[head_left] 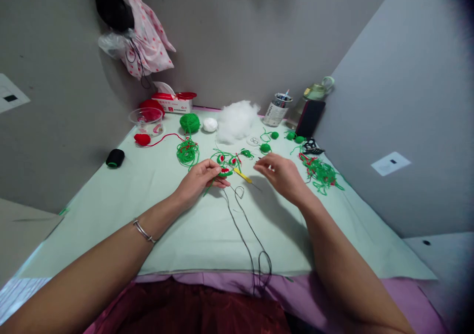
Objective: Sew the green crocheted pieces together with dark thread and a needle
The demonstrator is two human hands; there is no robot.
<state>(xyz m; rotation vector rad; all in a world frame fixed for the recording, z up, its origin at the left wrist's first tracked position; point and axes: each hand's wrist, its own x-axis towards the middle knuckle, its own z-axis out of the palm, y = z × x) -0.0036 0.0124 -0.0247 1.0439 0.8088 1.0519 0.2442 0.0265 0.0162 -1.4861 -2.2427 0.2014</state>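
Observation:
My left hand (201, 180) pinches a small green and red crocheted piece (225, 172) above the middle of the table. To its right, my right hand (276, 172) is raised with thumb and fingers pressed together; what they hold is too small to make out. A dark thread (240, 230) runs from near the crocheted piece down over the table's front edge. Between the hands lies a yellow-handled hook (242, 176). Just behind the held piece are two small green and red pieces (221, 159) and a small green piece (246, 153).
Behind lie green yarn (189, 122), a white ball (210, 124) and white stuffing (237, 120). Tangled yarn (321, 172) is at the right, near a phone (311, 119) and a tin (276, 111). A plastic tub (148, 121) and black spool (115, 158) stand left.

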